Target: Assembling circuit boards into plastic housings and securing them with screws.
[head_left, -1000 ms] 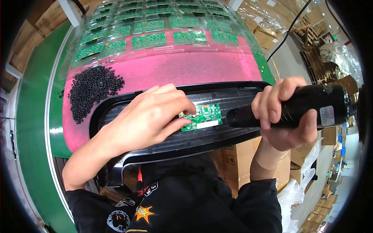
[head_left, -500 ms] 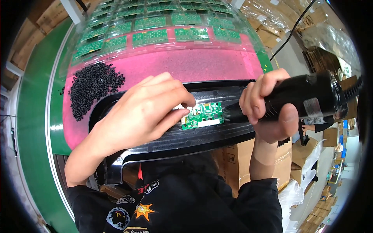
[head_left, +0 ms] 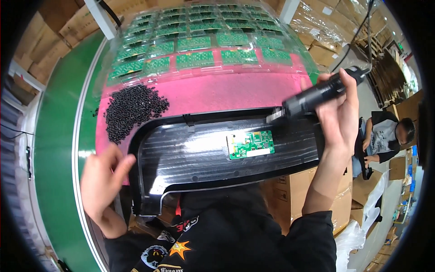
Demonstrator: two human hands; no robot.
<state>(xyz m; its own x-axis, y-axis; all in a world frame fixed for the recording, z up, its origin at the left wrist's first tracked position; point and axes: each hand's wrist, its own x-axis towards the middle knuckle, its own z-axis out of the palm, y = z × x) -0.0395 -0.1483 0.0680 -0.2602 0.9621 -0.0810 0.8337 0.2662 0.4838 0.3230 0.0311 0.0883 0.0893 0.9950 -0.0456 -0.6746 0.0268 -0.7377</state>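
Note:
A long black plastic housing with raised edges lies across in front of me. Inside it, right of the middle, rests a green circuit board with a white strip along its near edge. My right hand grips a black electric screwdriver, tilted, its blurred tip above the housing's far edge and apart from the board. Just outside the housing's left end is my left hand, somewhat blurred, thumb held away from bent fingers and nothing visible between them.
Small black screws lie heaped on the pink mat at the left. Behind them stand clear trays of green boards. A cardboard box is below the housing's right side. Another person sits at the right.
My left hand has left the board and moved left, past the housing's end. The screwdriver in my right hand has been lifted off the board and swung up and away.

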